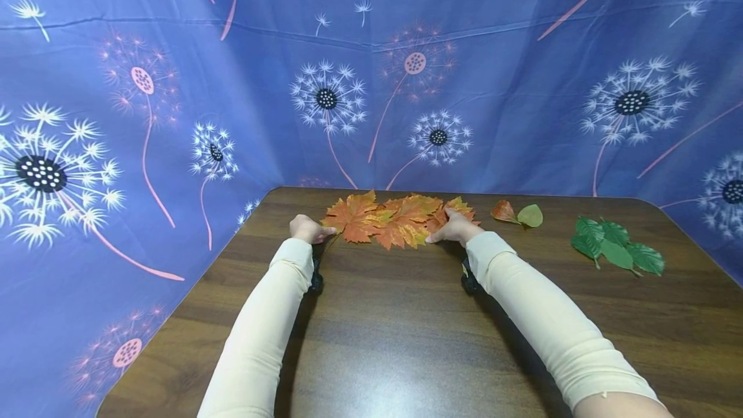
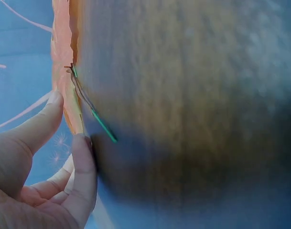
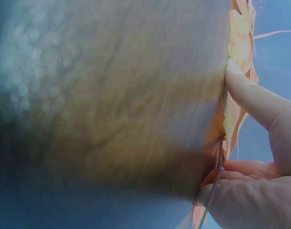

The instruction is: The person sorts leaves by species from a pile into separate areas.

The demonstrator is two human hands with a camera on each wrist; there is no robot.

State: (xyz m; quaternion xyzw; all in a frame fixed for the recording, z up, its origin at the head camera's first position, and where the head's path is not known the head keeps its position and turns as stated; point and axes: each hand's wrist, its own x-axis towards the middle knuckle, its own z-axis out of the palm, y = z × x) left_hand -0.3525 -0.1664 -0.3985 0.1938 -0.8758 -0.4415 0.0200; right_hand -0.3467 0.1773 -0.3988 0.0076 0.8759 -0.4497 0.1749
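Observation:
A row of overlapping orange and yellow maple leaves (image 1: pixel 395 221) lies near the table's far edge. My left hand (image 1: pixel 310 229) is at the row's left end, with a leaf edge between thumb and index finger in the left wrist view. A thin stem with a green tip (image 2: pixel 103 126) sticks out there. At the right end, my right hand (image 1: pixel 455 229) holds another maple leaf (image 3: pixel 241 43), the thumb along its near side and the fingers around its stem end. That leaf's stem (image 3: pixel 214 186) passes by the fingers. Parts of the fingertips are hidden.
Right of the row lie a reddish-brown leaf (image 1: pixel 504 211) and a light green round leaf (image 1: pixel 531 215). Farther right is a cluster of several dark green leaves (image 1: pixel 616 247). The brown wooden table (image 1: pixel 371 334) meets a blue dandelion-print cloth (image 1: pixel 261 82) behind and at the sides.

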